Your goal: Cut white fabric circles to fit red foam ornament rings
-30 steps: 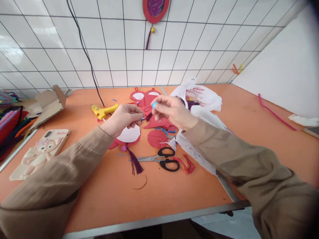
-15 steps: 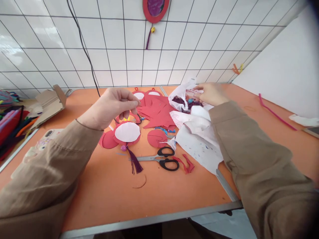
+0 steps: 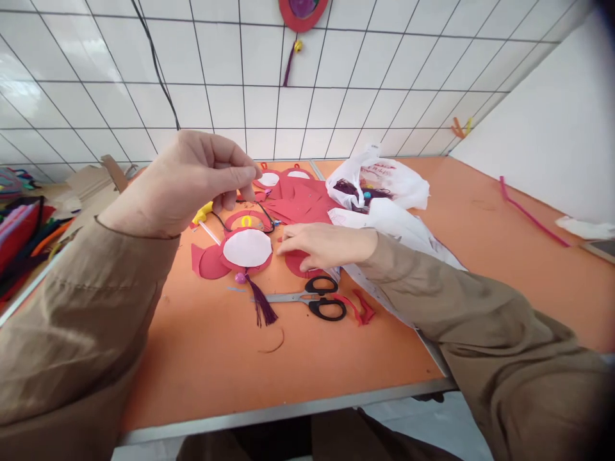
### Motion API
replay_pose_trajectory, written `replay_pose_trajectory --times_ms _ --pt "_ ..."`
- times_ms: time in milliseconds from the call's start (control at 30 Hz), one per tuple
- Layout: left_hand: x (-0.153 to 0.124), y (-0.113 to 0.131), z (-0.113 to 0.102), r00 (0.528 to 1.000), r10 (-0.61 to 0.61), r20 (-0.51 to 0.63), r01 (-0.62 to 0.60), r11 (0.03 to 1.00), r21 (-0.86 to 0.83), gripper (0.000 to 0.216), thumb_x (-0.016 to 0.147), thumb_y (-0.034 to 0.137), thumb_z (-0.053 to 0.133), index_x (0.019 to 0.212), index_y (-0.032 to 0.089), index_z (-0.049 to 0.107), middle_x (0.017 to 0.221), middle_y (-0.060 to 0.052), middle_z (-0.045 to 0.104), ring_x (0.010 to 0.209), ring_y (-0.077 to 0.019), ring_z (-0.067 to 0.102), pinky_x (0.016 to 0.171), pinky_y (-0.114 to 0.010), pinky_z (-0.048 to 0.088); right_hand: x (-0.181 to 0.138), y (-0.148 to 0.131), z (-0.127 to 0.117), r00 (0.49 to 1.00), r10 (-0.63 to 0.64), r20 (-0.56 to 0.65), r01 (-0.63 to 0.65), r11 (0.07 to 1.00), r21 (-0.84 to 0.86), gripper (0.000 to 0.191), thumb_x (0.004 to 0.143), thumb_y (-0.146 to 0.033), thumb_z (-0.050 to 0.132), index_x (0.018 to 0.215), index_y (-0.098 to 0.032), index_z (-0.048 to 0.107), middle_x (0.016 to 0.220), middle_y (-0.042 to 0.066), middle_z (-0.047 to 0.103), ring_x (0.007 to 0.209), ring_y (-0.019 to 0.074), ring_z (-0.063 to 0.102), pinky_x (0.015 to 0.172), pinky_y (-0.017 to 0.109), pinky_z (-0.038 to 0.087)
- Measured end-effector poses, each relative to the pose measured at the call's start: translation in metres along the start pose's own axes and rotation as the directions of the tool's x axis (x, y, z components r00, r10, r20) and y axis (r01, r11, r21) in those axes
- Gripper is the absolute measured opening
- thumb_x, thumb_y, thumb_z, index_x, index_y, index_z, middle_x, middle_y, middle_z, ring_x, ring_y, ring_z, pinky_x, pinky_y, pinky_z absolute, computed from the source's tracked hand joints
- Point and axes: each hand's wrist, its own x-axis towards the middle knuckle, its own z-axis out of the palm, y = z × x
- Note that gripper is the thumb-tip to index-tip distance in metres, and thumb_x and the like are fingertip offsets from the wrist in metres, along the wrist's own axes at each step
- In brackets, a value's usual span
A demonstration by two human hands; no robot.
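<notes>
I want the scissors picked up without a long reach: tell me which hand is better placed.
Probably the right hand: it is low over the table, just beyond the black handles of the scissors. The left hand is raised, farther from them, thumb and fingertips pinched together.

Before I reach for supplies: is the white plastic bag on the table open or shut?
Open: the white plastic bag gapes, with purple strands and a blue bead showing uncovered at its mouth.

White tiled wall (image 3: 408, 64), brown cardboard (image 3: 90, 182)
</notes>
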Motion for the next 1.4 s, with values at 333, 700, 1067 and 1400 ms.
replay_pose_trajectory --times_ms 333,700,1067,1400 --pt "0.001 0.001 0.002 0.994 -0.018 0.111 0.003 0.992 0.129 0.012 0.077 0.02 0.062 0.08 0.013 0.072 0.063 -0.002 0.064 0.051 -0.0094 0.055 0.051 -0.022 0.04 0.004 0.008 0.005 0.976 0.151 -0.156 -0.158 0.987 -0.034 0.015 0.078 -0.007 0.057 0.086 -0.018 0.065 0.092 0.006 0.065 0.083 0.0187 0.058 0.061 0.027 0.033" --pt "0.028 -0.079 0.029 0.937 -0.264 0.231 -0.01 0.639 0.769 0.019 0.072 0.028 0.058 0.082 0.018 0.071 0.087 -0.005 0.068 0.085 -0.0219 0.061 0.066 -0.027 0.042 0.0 0.013 0.0 0.953 0.3 -0.033 -0.301 0.942 -0.149 0.017 0.079 -0.011 0.057 0.088 -0.019 0.068 0.095 0.004 0.071 0.09 0.0212 0.063 0.059 0.027 0.032" --pt "0.029 -0.092 0.038 0.929 -0.295 0.225 0.009 0.624 0.781 0.029 0.07 0.026 0.059 0.097 0.018 0.068 0.094 -0.006 0.068 0.092 -0.0235 0.062 0.076 -0.029 0.046 -0.001 0.016 -0.007 0.899 0.404 -0.17 -0.432 0.881 -0.191 0.028 0.09 -0.02 0.045 0.106 -0.02 0.069 0.102 0.008 0.072 0.093 0.0247 0.065 0.066 0.03 0.038" --pt "0.031 -0.067 0.009 0.904 -0.235 0.358 -0.013 0.821 0.571 0.026 0.066 0.024 0.058 0.086 0.016 0.073 0.08 -0.003 0.066 0.074 -0.0168 0.059 0.063 -0.025 0.044 -0.003 0.017 -0.014 0.843 0.381 -0.379 -0.439 0.895 -0.076 0.02 0.092 -0.019 0.048 0.095 -0.013 0.068 0.088 0.009 0.071 0.079 0.0191 0.062 0.069 0.029 0.038"
